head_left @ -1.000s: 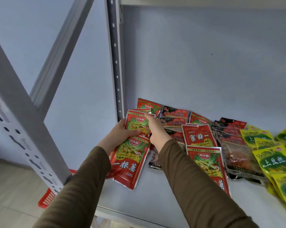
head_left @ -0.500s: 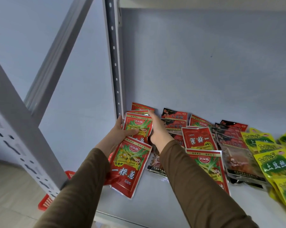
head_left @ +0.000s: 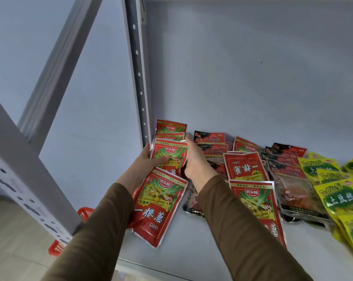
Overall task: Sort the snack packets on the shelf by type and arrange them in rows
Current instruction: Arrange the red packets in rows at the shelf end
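Because the left hand (head_left: pixel 149 163) pinches a red packet (head_left: pixel 170 156) with its thumb on top and the right hand (head_left: pixel 194 161) curls on its other edge at centre frame, the glossy column (head_left: pixel 161 201) beneath may slide toward the grey shelf (head_left: pixel 192 250) edge. Lower left shows a red basket (head_left: pixel 84 213) on pale floor.

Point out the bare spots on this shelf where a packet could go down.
Bare grey shelf board lies along the front edge, between the red scallion-snack packet and the right sleeve. The back right, behind the yellow-green packets, looks free. The middle is crowded.
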`<state>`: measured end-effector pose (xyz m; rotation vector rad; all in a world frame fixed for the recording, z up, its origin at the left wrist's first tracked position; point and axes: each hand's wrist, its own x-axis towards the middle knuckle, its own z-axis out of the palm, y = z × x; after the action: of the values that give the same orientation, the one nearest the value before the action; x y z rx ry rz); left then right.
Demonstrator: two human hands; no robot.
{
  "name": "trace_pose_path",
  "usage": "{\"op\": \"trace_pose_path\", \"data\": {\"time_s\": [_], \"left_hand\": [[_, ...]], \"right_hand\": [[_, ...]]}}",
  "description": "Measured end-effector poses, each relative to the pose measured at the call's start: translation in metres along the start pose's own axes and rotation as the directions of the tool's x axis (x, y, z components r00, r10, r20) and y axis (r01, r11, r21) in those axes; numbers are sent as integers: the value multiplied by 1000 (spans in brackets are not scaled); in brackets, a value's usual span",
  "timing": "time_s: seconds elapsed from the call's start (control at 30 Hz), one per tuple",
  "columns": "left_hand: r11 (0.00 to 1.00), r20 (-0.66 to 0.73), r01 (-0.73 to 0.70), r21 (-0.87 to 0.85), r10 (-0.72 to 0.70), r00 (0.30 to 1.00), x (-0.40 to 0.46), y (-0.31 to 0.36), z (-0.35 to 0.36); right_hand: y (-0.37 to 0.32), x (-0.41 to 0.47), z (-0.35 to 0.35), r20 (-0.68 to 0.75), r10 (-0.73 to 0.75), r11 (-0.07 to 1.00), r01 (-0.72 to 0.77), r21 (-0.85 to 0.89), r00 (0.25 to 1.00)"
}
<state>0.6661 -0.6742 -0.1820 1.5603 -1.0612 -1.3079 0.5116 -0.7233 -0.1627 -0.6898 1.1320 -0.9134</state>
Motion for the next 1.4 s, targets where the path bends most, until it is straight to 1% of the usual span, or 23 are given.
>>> {"op": "trace_pose_path", "data": {"time_s": [0.1, 0.2, 0.27, 0.3, 0.37, 0.43, 0.53, 0.63, 0.77, 0.83, 0.9, 1.0, 1.1, 1.17, 1.23, 1.27, 1.33, 1.4], "left_hand": [[999, -19, -41, -10, 41, 999, -3, -3, 0], [996, -66, -51, -71, 46, 997, -9, -1, -2], [991, -131, -50, -126, 33, 991, -15, -3, -3], [991, -181, -72, -117, 50, 982, -20, -5, -4], [994, -264, -101, -44, 86, 961, -30, -12, -8], [996, -246, -83, -17, 76, 966, -41, -19, -11], [999, -149, -50, -17, 47, 988, -54, -21, -12], [996, -145, -61, 59, 69, 987, -61, -15, -11], [986, -187, -85, 147, 112, 976, -70, -17, -13], [974, -176, -70, 215, 109, 978, -75, -19, -12], [961, -170, -48, 271, 97, 981, -79, -22, -13], [946, -217, 14, 325, 61, 974, -83, -25, -17], [861, -275, 28, 508, 131, 952, -83, -27, -23], [814, -291, 66, 578, 129, 948, -81, -30, -25], [792, -302, 110, 601, 98, 948, -79, -32, -26], [792, -310, 119, 599, 93, 946, -78, -33, -26], [797, -320, 136, 588, 75, 944, -75, -32, -25], [800, -320, 145, 582, 61, 945, -73, -30, -24]], "right_hand": [[6, -8, 5, 35, 37, 999, -38, 24, 999], [12, -11, 9, 19, -4, 1000, 4, 24, 1000], [13, -15, 6, 11, -33, 999, 33, 25, 999], [13, -19, 3, 27, -48, 998, 47, 30, 998], [14, -25, -5, 70, -102, 995, 101, 21, 992], [16, -35, -12, 116, -155, 987, 157, -10, 981], [24, -55, -11, 176, -168, 979, 185, -87, 970], [33, -72, -8, 191, -200, 957, 233, -175, 961], [41, -90, -11, 223, -182, 950, 230, -212, 958], [44, -95, -14, 234, -135, 953, 191, -237, 963], [47, -96, -17, 231, -84, 966, 137, -220, 969], [49, -96, -21, 187, -116, 967, 154, -201, 976], [50, -92, -23, 149, -136, 968, 164, -192, 979], [49, -87, -23, 165, -156, 962, 188, -200, 974], [48, -86, -21, 188, -213, 922, 261, -285, 959], [46, -87, -19, 204, -254, 882, 313, -351, 945], [44, -84, -19, 224, -351, 769, 416, -485, 909], [39, -79, -21, 235, -453, 608, 490, -625, 860]]}}
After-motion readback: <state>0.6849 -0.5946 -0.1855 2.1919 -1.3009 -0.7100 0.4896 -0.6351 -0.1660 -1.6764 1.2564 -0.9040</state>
